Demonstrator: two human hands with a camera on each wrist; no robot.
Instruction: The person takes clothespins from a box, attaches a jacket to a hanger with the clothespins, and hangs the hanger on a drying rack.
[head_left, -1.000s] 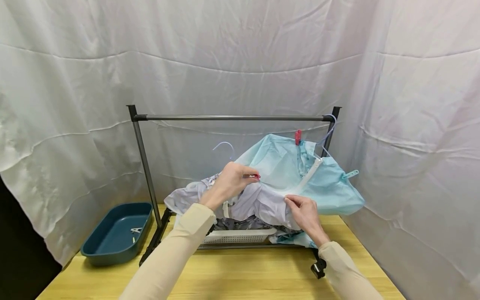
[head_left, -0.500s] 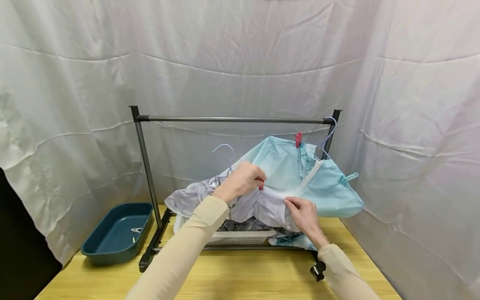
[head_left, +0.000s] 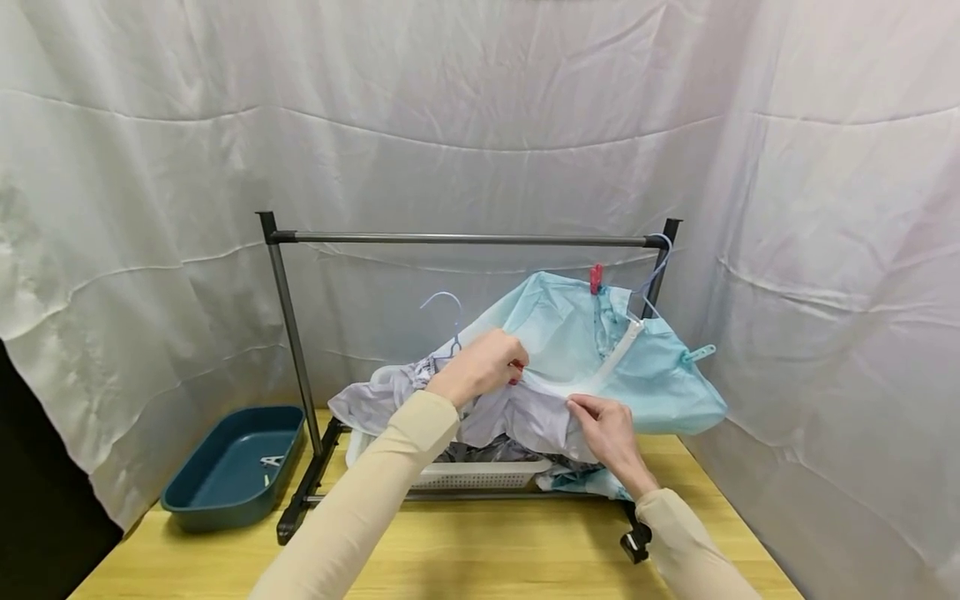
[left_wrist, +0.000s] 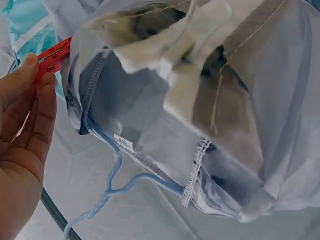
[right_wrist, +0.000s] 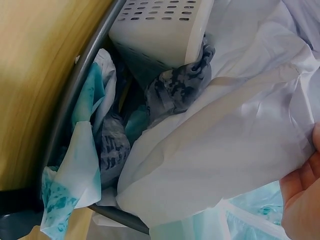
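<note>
My left hand (head_left: 483, 365) pinches a red clothespin (left_wrist: 54, 59) between thumb and fingers. In the left wrist view the clothespin's jaws sit at the edge of a pale lavender garment (left_wrist: 295, 125). A blue wire hanger (left_wrist: 112, 189) pokes out of that garment's neck, its hook hanging from nothing. Farther right, my right hand (head_left: 611, 429) holds the garment's edge between thumb and fingers, stretching the cloth sideways. Behind hangs a light aqua garment (head_left: 555, 321) on a second hanger (head_left: 660, 267), with a red clothespin (head_left: 596, 279) and an aqua clothespin (head_left: 699, 353) on it.
A metal clothes rack (head_left: 465, 238) stands on the wooden table (head_left: 480, 550). Under its bar, a white perforated basket (head_left: 480, 477) holds patterned clothes, some spilling out at right. At left sits a dark teal basin (head_left: 213, 518) with a white clothespin (head_left: 272, 460) inside.
My left hand has moved slightly right and down, bringing the red clothespin onto the lavender garment's edge. The lavender garment's hanger has shifted a little. My right hand keeps its place.
</note>
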